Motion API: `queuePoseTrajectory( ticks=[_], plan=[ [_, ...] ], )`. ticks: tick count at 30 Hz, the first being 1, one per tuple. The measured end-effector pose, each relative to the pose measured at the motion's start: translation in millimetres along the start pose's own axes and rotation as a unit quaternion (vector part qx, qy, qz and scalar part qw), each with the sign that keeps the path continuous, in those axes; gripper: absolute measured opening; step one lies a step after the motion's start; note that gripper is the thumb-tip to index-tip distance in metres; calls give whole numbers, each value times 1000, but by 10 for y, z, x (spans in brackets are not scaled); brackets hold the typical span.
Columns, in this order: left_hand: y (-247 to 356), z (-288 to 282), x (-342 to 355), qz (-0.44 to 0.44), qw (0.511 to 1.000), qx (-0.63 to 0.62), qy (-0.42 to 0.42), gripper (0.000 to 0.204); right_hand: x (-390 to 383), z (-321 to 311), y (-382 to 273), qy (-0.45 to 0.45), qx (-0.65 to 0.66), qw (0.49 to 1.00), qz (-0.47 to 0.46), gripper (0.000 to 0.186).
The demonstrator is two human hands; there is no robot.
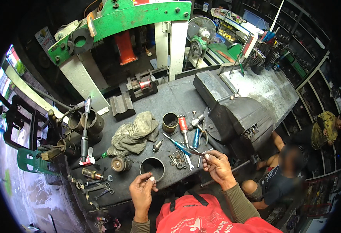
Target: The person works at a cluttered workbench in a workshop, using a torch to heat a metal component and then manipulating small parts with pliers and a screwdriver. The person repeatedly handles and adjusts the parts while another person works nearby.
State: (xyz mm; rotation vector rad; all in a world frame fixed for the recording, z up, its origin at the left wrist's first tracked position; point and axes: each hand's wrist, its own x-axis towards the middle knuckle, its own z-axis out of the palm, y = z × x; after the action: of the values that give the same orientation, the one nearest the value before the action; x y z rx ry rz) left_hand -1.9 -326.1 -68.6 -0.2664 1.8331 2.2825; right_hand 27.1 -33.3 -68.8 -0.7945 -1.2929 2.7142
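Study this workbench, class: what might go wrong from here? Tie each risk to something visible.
1. The right hand holds a slim dark piece near one end; it might slip and drop by the open-end wrench.
2. The left hand appears close to the open-topped metal cylinder and might knock it.
3. Loose fasteners lie toward the front of the workbench; a stray movement might scatter them.

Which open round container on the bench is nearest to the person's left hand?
The wide, dark cylinder just beyond the left hand. The smaller can beside the red tool and the tall cylinders at the left are farther away.
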Motion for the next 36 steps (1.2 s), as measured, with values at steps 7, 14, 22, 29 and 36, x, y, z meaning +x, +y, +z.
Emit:
queuePoseTrajectory(
  ticks=[7,14,22,29,36],
  plan=[
    [178,635,-1,12,999,9,-43,15,-258,50,-264,-79,-8,994,-69,14],
    [438,1076,-111,34,998,-17,-42,13,-299,172,-560,-105,-136,972,-159,13],
    [471,1255,-204,34,999,-26,-14,15,-229,106,-670,-156,-155,958,-183,15],
    [474,1323,-232,42,999,-23,-7,14,-206,53,-735,-163,-186,946,-209,14],
    [505,1302,-243,49,999,-18,-15,12,-249,48,-710,-154,-172,949,-215,13]
  ],
)
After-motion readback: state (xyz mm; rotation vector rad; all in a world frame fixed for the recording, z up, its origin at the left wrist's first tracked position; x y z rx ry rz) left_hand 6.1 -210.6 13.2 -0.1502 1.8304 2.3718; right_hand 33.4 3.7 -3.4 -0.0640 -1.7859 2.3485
